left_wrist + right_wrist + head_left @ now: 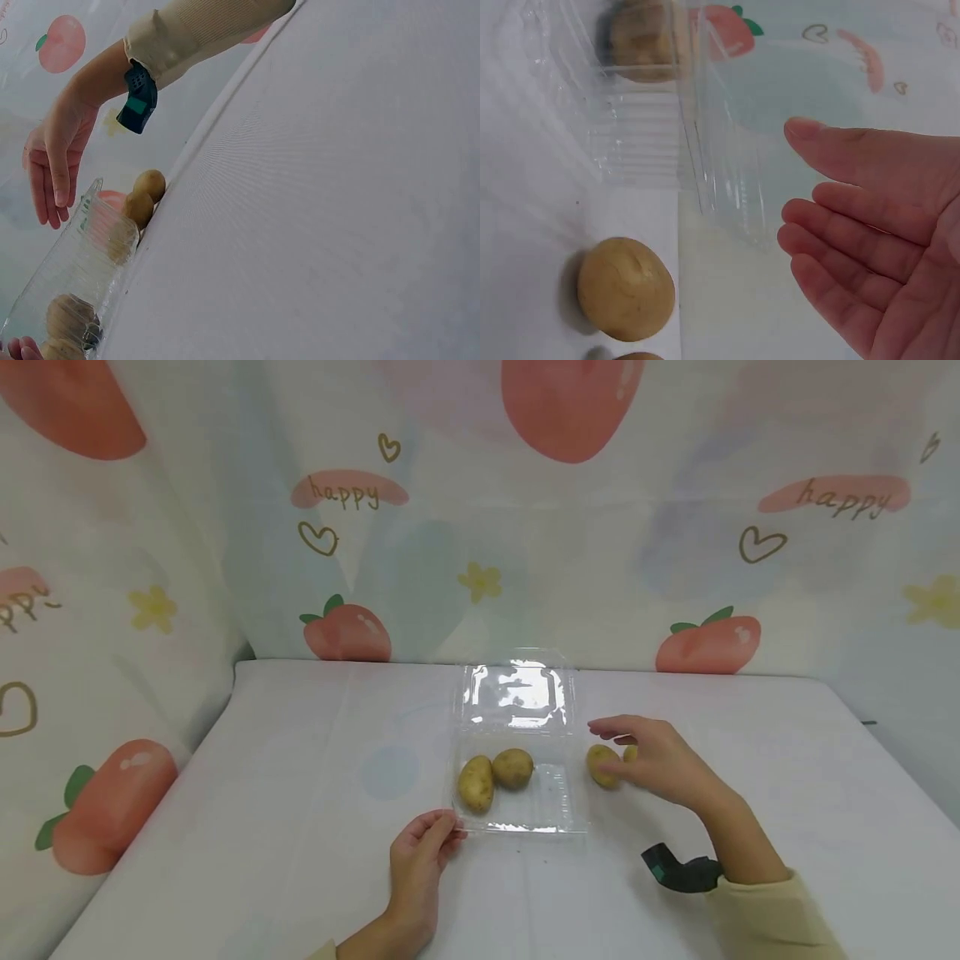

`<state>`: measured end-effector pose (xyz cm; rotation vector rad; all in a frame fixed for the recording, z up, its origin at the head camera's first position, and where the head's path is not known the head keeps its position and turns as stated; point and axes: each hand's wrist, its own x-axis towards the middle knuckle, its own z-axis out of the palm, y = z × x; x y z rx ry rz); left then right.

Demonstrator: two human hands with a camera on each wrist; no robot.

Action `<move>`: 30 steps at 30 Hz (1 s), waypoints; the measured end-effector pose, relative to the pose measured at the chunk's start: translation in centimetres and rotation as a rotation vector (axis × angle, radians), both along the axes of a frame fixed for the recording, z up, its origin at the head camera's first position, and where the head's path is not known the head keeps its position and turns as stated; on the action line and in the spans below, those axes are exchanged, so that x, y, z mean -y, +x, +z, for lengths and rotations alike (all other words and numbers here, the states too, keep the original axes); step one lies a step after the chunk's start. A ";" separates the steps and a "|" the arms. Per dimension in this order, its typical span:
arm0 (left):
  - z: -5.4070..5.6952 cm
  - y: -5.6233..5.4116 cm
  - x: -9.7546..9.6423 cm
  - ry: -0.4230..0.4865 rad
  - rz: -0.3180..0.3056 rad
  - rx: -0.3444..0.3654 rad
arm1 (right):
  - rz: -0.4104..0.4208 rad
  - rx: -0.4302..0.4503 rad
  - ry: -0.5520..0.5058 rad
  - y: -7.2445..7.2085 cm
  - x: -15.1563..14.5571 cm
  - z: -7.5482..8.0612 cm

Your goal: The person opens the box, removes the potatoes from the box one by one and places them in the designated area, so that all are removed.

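Observation:
A clear plastic clamshell box lies with its lid raised at the back. Two potatoes, an oblong one and a rounder one, sit side by side in its left half. My left hand pinches the box's front left corner between thumb and fingers. To the right of the box, my right hand hovers with fingers extended and nothing held. Beneath it on the table are two more potatoes, one nearer the box and one partly hidden by the hand.
The white-covered table meets a patterned cloth backdrop at the back and left. A dark wrist-worn device sticks out from the right sleeve. Small dark specks dot the table in front of the box.

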<state>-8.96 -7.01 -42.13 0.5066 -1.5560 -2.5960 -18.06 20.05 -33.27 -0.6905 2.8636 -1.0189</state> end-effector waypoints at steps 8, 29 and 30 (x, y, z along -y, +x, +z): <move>-0.1 -0.1 0.1 0.003 -0.001 -0.005 | 0.109 -0.024 0.004 -0.1 2.0 -0.1; -0.1 -0.1 0.1 -0.013 -0.010 0.001 | 0.211 -0.046 0.031 -0.7 5.3 -1.4; -0.1 -0.1 0.1 -0.011 -0.010 -0.001 | 0.216 -0.045 0.031 -0.7 5.4 -1.4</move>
